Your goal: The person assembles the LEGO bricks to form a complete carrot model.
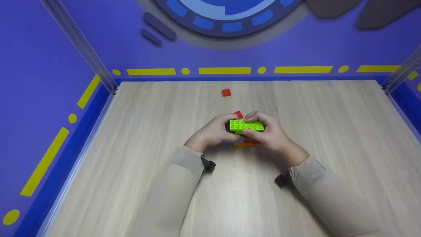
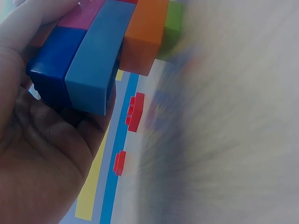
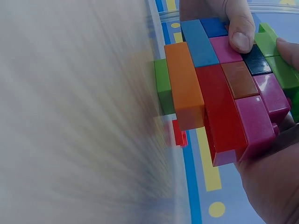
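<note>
A stacked structure of toy building bricks in many colours (image 3: 215, 88) is held between both hands. My left hand (image 1: 215, 130) grips its left side, fingers and thumb around the blue bricks (image 2: 91, 60). At the right end, my right hand (image 1: 274, 133) pinches a lime green studded brick (image 1: 246, 125) along the structure's top. Lower layers show orange (image 3: 184, 86), red (image 3: 222, 105), brown and magenta bricks, with a small green brick (image 3: 162, 86) at the bottom. The hands hide much of the structure in the head view.
Two small red bricks lie on the wooden table (image 1: 158, 131): one (image 1: 226, 92) toward the back, the other (image 1: 238, 115) just beyond my left fingertips. Blue panels with yellow markings (image 1: 224, 70) stand along the table's back and sides.
</note>
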`<state>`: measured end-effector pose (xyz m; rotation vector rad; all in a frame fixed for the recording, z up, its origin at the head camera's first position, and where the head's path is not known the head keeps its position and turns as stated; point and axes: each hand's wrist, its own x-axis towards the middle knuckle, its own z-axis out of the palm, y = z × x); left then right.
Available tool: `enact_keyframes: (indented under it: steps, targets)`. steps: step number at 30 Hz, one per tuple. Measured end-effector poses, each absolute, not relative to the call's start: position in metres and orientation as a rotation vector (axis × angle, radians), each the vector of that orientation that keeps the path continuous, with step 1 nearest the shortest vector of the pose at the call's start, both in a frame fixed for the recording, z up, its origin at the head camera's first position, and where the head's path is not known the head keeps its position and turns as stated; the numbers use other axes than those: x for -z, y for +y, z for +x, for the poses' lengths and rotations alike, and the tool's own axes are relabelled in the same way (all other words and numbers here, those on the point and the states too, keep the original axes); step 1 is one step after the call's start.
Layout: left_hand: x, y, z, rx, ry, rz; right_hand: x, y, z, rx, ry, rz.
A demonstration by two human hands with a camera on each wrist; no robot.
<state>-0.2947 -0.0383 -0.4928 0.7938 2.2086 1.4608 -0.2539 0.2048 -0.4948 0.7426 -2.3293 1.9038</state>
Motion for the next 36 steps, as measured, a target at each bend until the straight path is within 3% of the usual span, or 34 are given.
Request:
enact_keyframes:
  steps: [14,26,36]
  targets:
    - [0.503,-0.04,-0.292,-1.533,2.155,0.811,0.515,0.219,-0.245,-1.727,-2.42,0.767]
    - [0.505,-0.047,-0.299,-1.569,2.088,0.824,0.526,0.227,-0.243,-1.819,-2.451,0.519]
    - [0.502,-0.047,-0.315,-1.687,2.307,0.491,0.523,0.226,-0.242,-1.83,-2.427,0.502]
